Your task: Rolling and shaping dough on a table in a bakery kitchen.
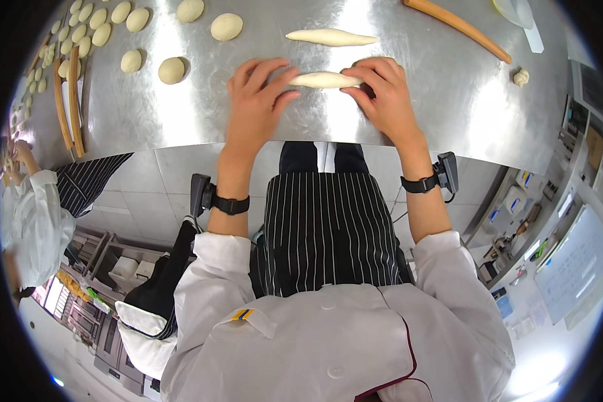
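A pale, spindle-shaped piece of dough (323, 80) lies crosswise on the steel table between my hands. My right hand (384, 90) grips its right end, fingers curled over it and thumb on the near side. At the left tip is my left hand (256, 90), slightly blurred, its fingers spread and curved and the thumb held apart. The index fingertip meets the dough there, but the hand is not closed around it. A second tapered dough piece (331, 37) rests just beyond, roughly parallel to the first.
Round dough balls, including one nearby (172, 70), spread across the left of the steel table (248, 134). Wooden rods (63, 110) lie at the left; a long wooden rolling pin (459, 28) and a small dough scrap (520, 78) are at right. Another person (37, 214) works at far left.
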Demonstrator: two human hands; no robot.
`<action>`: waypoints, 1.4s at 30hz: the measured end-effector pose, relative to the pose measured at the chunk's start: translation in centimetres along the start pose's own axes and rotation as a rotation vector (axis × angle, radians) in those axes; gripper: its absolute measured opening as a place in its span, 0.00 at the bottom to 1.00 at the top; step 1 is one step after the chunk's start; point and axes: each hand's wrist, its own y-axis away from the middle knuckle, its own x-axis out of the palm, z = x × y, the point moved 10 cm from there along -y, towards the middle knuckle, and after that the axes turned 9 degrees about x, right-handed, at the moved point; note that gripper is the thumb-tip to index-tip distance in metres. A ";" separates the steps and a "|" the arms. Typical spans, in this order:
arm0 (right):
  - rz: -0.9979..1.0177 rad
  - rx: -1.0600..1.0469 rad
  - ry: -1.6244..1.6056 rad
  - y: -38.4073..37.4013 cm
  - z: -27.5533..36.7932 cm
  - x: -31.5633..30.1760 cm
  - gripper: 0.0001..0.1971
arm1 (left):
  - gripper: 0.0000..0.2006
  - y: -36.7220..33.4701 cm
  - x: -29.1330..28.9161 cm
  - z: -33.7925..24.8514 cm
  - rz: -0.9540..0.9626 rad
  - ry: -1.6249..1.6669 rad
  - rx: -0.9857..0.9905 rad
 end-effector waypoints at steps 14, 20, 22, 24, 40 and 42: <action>0.711 1.017 -0.977 2.0 -0.4 4.2 0.23 | 0.19 2.3 5.6 0.7 0.383 1.402 -0.828; 0.685 1.089 -0.867 3.4 -2.5 5.1 0.23 | 0.19 2.1 5.7 0.5 0.425 1.208 -0.945; 0.606 1.004 -0.818 3.0 -2.5 4.4 0.21 | 0.19 2.0 6.0 0.7 0.386 1.221 -0.896; 0.525 0.912 -0.769 2.3 -2.7 3.7 0.18 | 0.19 1.9 6.4 1.1 0.345 1.230 -0.840; 0.022 0.168 -0.053 0.6 -0.8 -0.9 0.16 | 0.19 -0.1 1.5 -0.4 -0.024 0.103 -0.035; 0.004 0.143 -0.020 1.1 -0.9 -0.7 0.16 | 0.19 0.0 1.2 0.1 -0.043 0.089 -0.065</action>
